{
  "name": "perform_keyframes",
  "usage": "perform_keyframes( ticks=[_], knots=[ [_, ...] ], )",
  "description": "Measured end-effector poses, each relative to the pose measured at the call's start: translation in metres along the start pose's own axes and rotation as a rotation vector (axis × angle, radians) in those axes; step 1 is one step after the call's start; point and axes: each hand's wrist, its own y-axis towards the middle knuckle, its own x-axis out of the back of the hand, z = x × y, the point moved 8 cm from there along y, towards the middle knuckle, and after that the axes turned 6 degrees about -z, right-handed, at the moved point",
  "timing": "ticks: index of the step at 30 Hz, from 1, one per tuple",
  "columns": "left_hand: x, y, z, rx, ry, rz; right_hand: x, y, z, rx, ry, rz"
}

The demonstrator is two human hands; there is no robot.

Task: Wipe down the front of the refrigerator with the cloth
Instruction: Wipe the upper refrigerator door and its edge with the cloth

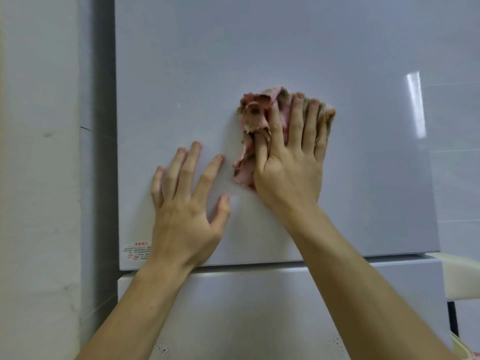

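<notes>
Bracing left grip (181, 206), splayed empty, on slick refrigerator door (285, 48); pressing soft cloth (255, 111) (bunching easily) beneath flat-fingered right grip (291, 172).

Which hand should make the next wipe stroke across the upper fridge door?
Right. The right hand presses the pink cloth against the upper door. The left hand rests bare on the door beside it, holding nothing.

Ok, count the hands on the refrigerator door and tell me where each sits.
2. The left hand rests, fingers spread, on the bare upper door, low and left. The right hand presses the pink cloth against the same door, just to its right. Neither is hidden.
</notes>
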Motion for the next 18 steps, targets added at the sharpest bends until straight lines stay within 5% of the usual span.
perform_keyframes(
  ticks=[12,18],
  knots=[
    [0.009,-0.011,0.016,0.039,0.008,-0.028,0.045,-0.144,0.03,0.199,0.128,0.237],
    [0.019,-0.017,0.036,0.048,0.061,-0.019,0.024,-0.088,0.034,0.192,0.096,0.123]
  ],
)
